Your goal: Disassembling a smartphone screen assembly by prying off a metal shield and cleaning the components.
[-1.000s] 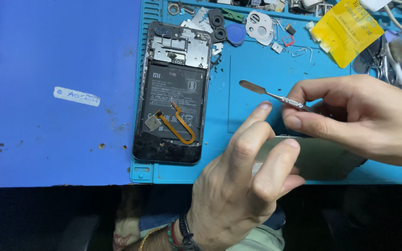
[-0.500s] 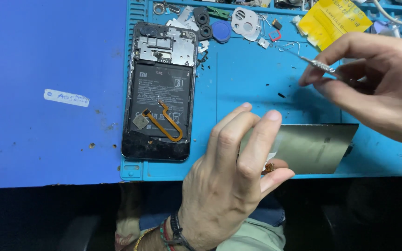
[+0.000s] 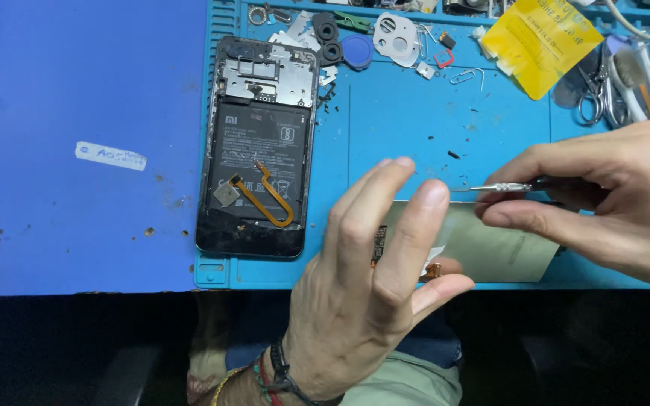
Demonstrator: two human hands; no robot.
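Note:
My left hand [image 3: 362, 301] hovers over the front edge of the teal mat, index and middle fingers raised. It pinches a small dark circuit board [image 3: 376, 245] with an orange flex end [image 3: 434, 269], mostly hidden by the fingers. My right hand [image 3: 603, 203] grips a thin metal tool [image 3: 494, 187] whose tip points left, just above a grey metallic panel [image 3: 502, 252] lying flat on the mat. To the left lies an opened phone [image 3: 257, 150], its black battery exposed and an orange flex cable with a square sensor [image 3: 228, 194] resting on it.
Along the back of the teal mat [image 3: 415, 113] lie a yellow packet [image 3: 539, 41], scissors [image 3: 592, 98], a white round part [image 3: 394, 34], a blue disc [image 3: 356, 51], black rings [image 3: 326, 31] and a paperclip [image 3: 466, 75]. A white label [image 3: 110, 156] sticks to the blue tabletop.
My right hand held a flat-tipped spatula near the phone, went up to the back right, and has come back down holding a thin pointed tool over the panel. My left hand stayed put.

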